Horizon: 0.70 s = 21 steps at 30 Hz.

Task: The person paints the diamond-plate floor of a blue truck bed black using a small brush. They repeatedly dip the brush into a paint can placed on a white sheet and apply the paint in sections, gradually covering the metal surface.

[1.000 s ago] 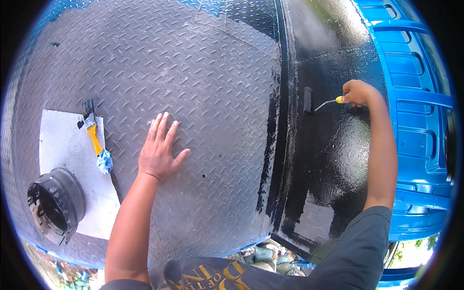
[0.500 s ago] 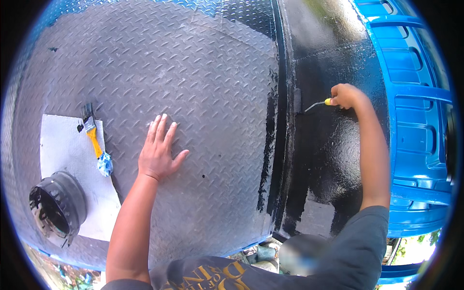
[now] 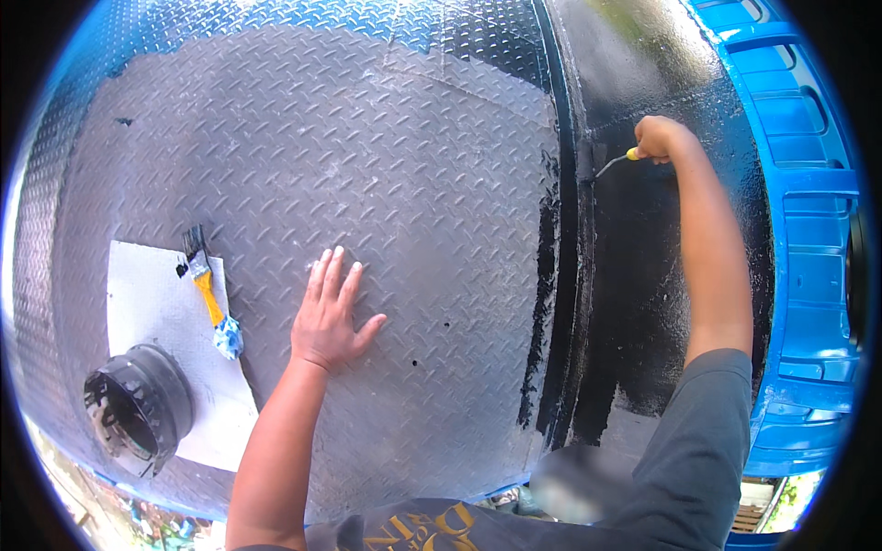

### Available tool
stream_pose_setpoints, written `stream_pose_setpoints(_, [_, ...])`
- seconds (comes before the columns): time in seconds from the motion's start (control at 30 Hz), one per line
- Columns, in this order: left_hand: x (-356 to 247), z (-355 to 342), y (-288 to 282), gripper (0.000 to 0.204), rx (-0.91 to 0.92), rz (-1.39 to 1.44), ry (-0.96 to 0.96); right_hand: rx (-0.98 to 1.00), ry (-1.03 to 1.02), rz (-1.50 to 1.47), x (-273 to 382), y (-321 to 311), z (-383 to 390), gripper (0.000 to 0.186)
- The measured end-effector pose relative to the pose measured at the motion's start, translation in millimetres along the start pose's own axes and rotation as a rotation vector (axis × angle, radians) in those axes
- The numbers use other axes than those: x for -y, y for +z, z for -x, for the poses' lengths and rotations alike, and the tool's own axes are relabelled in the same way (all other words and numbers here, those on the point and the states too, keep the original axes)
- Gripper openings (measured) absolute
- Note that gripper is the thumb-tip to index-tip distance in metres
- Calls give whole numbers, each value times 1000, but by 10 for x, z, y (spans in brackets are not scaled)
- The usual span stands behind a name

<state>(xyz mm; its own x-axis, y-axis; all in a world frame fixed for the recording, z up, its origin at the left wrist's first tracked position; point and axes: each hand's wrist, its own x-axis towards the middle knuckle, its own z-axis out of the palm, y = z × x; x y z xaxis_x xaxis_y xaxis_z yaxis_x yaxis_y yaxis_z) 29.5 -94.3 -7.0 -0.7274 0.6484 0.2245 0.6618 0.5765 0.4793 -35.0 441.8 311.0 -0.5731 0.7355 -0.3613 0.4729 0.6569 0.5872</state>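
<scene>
At the left of the tread plate [image 3: 441,230] are a dark pot [image 3: 170,390], a white sheet [image 3: 147,294] and a yellow-handled brush [image 3: 209,292]. My left hand [image 3: 333,321] lies palm down on the tread plate, fingers straight, slightly spread, thumb out. By its near edge, gold lettering [image 3: 432,528] runs partly folded across my shirt [image 3: 533,531]. At its right edge is the head of the paint roller [image 3: 588,163]; beyond that edge, my right arm reaches forward, wrist bent leftward, right hand [image 3: 663,140] curled round the roller's handle.
</scene>
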Motion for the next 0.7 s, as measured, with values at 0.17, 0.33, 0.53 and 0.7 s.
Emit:
stream_pose_setpoints(0.17, [-30, -17, -8, 84, 23, 2, -6, 47, 26, 133, -128, -222, -248, 20])
stream_pose_setpoints(0.33, [-56, -8, -26, 84, 39, -4, -19, -1, 20, 49, -28, 6, -173, 25])
stream_pose_setpoints(0.53, [-78, -11, -26, 81, 8, -16, -18, 135, -90, -48, -60, 172, 142, 20])
stream_pose_setpoints(0.7, [-55, 6, 53, 82, 9, -36, -3, 17, -118, 75, 6, 628, 684, 25])
